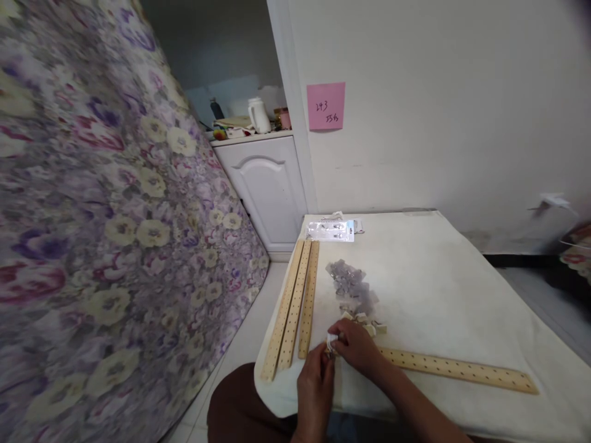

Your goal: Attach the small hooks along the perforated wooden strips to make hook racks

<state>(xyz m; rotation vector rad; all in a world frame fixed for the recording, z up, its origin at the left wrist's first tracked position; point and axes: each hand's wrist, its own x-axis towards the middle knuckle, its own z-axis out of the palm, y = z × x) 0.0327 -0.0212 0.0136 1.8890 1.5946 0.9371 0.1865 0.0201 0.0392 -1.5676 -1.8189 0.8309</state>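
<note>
White is the small piece (331, 339) between the two hands: the right hand (353, 344) pinches it with the fingertips, while the left hand (316, 375) has its fingers bent just beside it; what these grip, I cannot tell. A perforated wooden strip (457, 366) extends rightward from behind the right wrist. The piece might slip, I think, because it is small, and the forearm could push the strip askew. Just beyond the right hand, loose pale pieces (381, 329) stand in its way; farther lie clear packets (348, 280). Ahead of the left hand are three other strips (296, 304).
</note>
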